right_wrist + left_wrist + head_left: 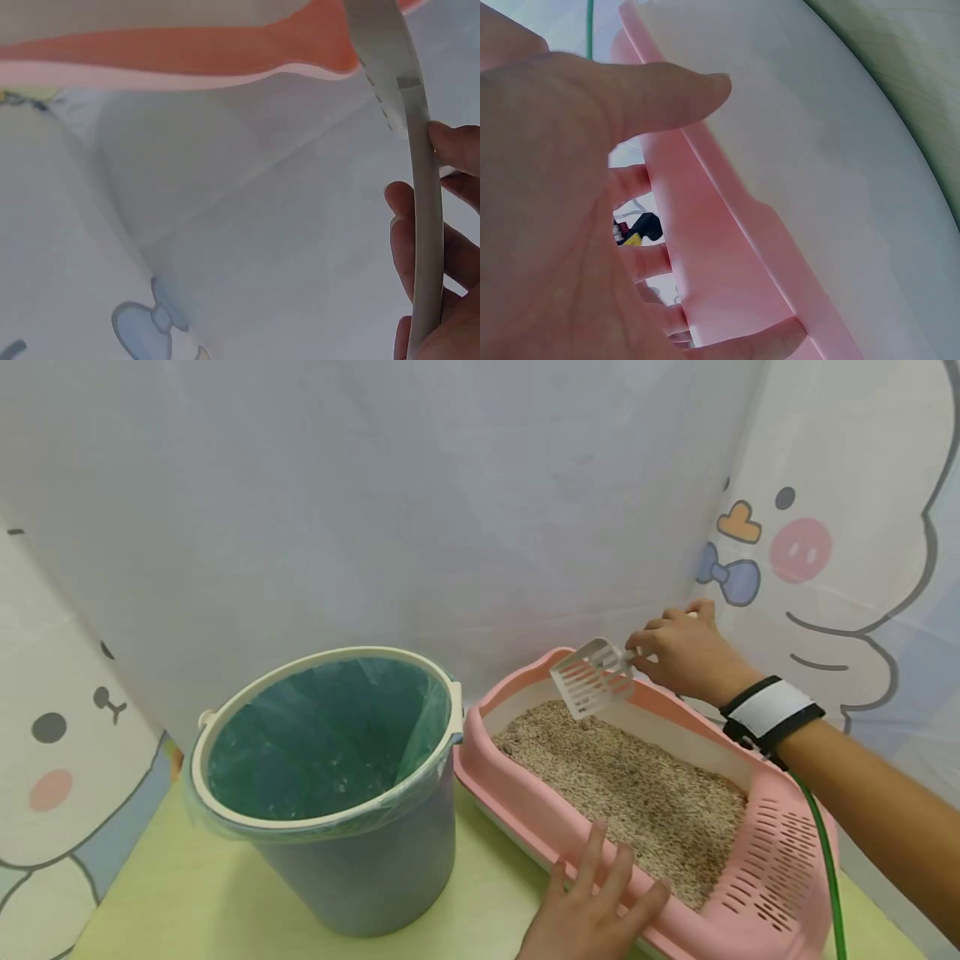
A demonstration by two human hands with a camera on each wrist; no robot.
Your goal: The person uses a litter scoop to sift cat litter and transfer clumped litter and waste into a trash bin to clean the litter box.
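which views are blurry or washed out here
Head view: even, soft light, sharp on the pink plastic litter tray and white slotted scoop. Left wrist view: left hand fills the frame, soft-focused. Right wrist view: pale, washed out, scoop handle blurred.

Bucket: you'll find no label or brand to read.
Litter tray: no writing you can make out.
Scoop: no lettering.
Curtain: cartoon drawings only (a bow and a pink cheek), no words or numbers.
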